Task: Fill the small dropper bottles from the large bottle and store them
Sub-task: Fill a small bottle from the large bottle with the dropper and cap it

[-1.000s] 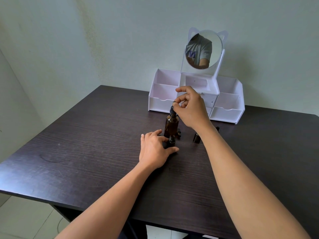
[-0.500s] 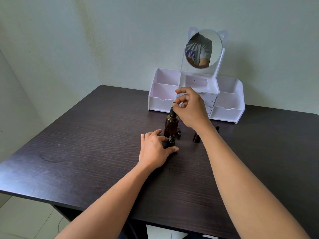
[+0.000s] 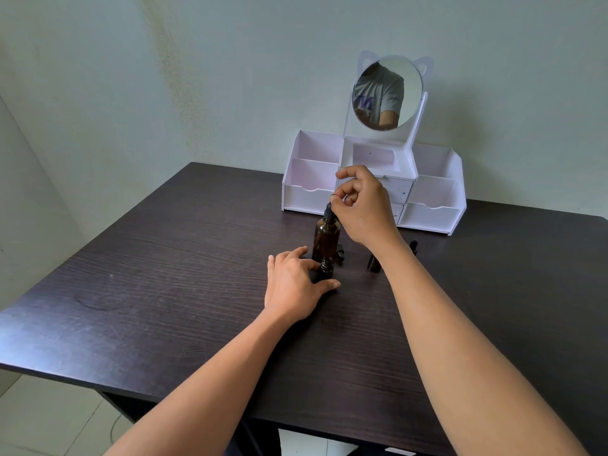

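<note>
The bottles stand near the middle of the table [image 3: 164, 291], well back from its near edge and well apart from its left edge, with a broad stretch of dark wood between them and both edges. At the back, a white organiser [image 3: 309, 199] sits against the wall, near the large bottle and behind it; its open compartments face up and forward, and a round mirror [image 3: 388, 93] with cat ears rises from its middle. The tabletop is dark brown with a long grain. The wall is pale green, with a faint stain running down it on the left. Pale floor tiles show below the near edge.

The large bottle [image 3: 325, 236] is brown glass and stands upright, its long axis vertical and its neck pointing up. The right hand [image 3: 365, 209] pinches the black dropper top [image 3: 328, 211] on that neck between thumb and forefinger, its other fingers curled in.

Just in front of it, a small bottle [image 3: 325, 269] also stands upright, its threaded neck up. The left hand [image 3: 296, 284] rests on the table and holds it between thumb and forefinger.

A second small bottle [image 3: 373, 263] stands to the right, partly hidden by the right forearm. A small dark piece [image 3: 339, 253] lies beside the large bottle's base, perhaps a cap; I cannot tell.
</note>
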